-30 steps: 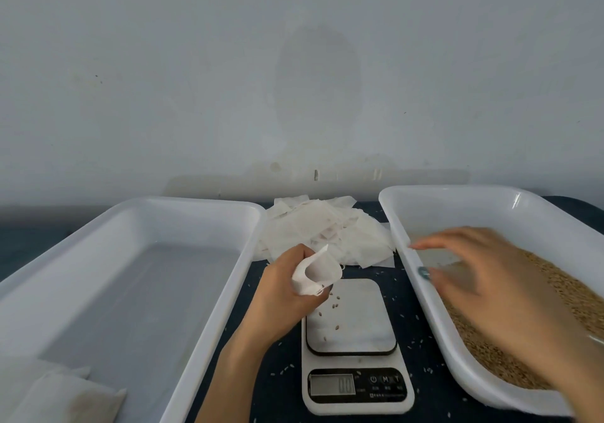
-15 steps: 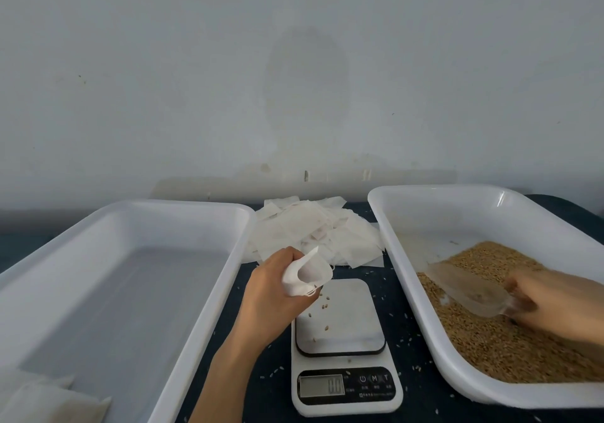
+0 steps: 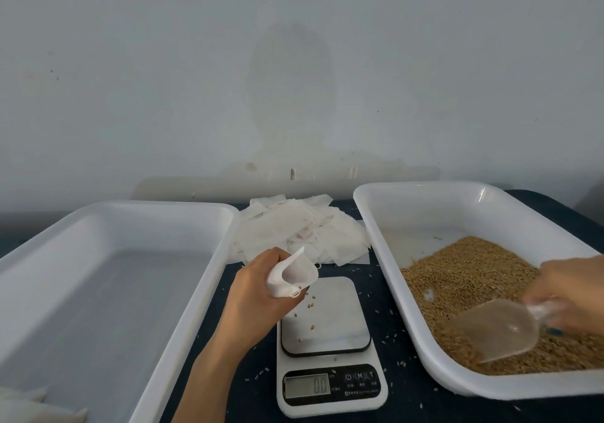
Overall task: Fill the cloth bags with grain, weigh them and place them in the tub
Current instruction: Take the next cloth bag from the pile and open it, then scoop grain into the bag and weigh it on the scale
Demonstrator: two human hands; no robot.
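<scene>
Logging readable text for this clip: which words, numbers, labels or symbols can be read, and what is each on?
"0.0", decimal point faint: display of the scale.
"M": middle button on the scale's panel.
"T": right button; the left button bears a power symbol.
Small print under the buttons and the line below it: too blurred to read.
Nothing else shows text.

White cloth bag (image 3: 295,275), mouth open, above scale (image 3: 333,318); brown grain (image 3: 467,275) seemingly half-fills right tub (image 3: 425,213).
</scene>
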